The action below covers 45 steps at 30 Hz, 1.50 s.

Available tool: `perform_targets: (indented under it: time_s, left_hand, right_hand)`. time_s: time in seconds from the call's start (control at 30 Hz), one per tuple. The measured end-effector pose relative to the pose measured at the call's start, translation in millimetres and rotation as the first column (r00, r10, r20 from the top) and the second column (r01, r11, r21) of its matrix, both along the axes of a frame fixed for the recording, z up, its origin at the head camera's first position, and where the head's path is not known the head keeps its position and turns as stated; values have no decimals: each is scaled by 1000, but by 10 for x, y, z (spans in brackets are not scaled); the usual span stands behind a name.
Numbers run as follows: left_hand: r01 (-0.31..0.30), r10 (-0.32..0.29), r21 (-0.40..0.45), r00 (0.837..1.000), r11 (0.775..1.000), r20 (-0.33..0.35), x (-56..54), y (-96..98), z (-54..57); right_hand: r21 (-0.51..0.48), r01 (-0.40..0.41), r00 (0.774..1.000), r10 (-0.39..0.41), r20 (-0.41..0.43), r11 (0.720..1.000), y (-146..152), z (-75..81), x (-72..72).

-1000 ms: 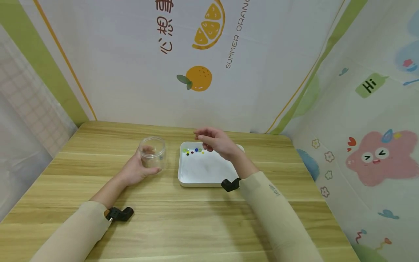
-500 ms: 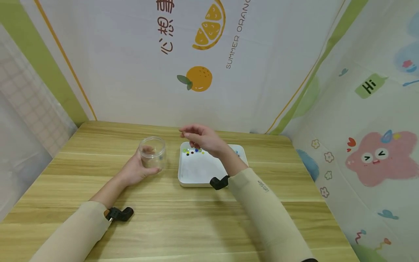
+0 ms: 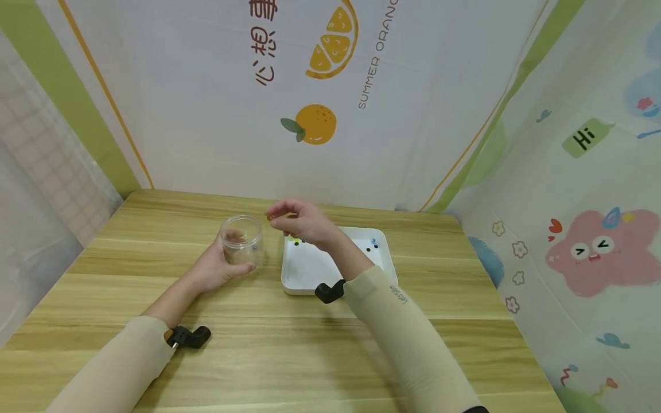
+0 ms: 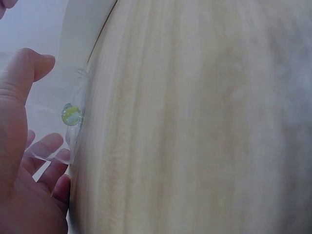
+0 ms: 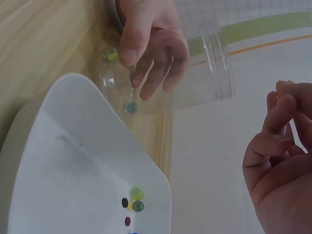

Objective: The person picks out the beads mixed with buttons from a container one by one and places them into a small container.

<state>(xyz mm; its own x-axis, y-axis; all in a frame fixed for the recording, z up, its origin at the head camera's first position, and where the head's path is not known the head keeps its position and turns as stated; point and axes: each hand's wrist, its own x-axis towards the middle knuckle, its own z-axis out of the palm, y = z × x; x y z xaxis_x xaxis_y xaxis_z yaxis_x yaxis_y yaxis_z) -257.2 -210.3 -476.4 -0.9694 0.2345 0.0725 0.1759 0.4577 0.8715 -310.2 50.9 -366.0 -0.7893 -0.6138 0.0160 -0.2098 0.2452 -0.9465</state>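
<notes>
My left hand (image 3: 214, 268) holds a clear, open-topped jar (image 3: 250, 238) upright on the table, thumb and fingers around its side. In the right wrist view, a yellow-green marble (image 5: 110, 53) and a bluish marble (image 5: 131, 107) lie at the jar's bottom. My right hand (image 3: 306, 225) is raised just right of the jar's rim, its thumb and fingertips pinching a small amber-brown bead (image 3: 271, 218). Under that forearm stands a white tray (image 3: 310, 272). Marbles, among them a yellow-green marble (image 5: 137, 194), and small dark beads (image 5: 127, 221) lie in it.
The wood-grain table (image 3: 268, 350) runs back to a printed white curtain (image 3: 217, 143). Another printed curtain (image 3: 578, 241) hangs along the right side. A black wrist camera (image 3: 191, 337) sits at the left cuff, a second camera (image 3: 329, 291) at the right.
My right hand has moved left from above the tray toward the jar's rim, still pinching the small bead. More of the tray's right side shows. The left hand and jar have stayed in place.
</notes>
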Motion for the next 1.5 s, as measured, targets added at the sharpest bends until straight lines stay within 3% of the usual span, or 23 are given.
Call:
perform_targets:
  time_s: [0.2,0.37,0.53,0.93,1.27,1.5]
  left_hand:
    - [0,0,3,1000,1000,1,5,-1,-11]
    - [11,-11,12,1000,1000,-1,5,-3,-13]
    - [20,-20,19,1000,1000,9,10,-1,-6]
    - [14,-14,17,1000,1000,13,6,8,3]
    - [-5,5,19,1000,1000,16,15,7,-1]
    - [-7,7,22,1000,1000,13,11,14,-1]
  right_hand:
    - [50,8,995,-3,-99,999,-157,-55,28]
    - [141,19,978,10,-207,990,-278,-99,67]
    - [199,32,967,20,-255,979,-337,-109,113]
    - [191,68,968,-19,-248,979,-231,-94,99]
    - [162,156,977,-128,-170,974,147,-162,0]
    - [180,186,976,-160,-150,966,401,-246,-50]
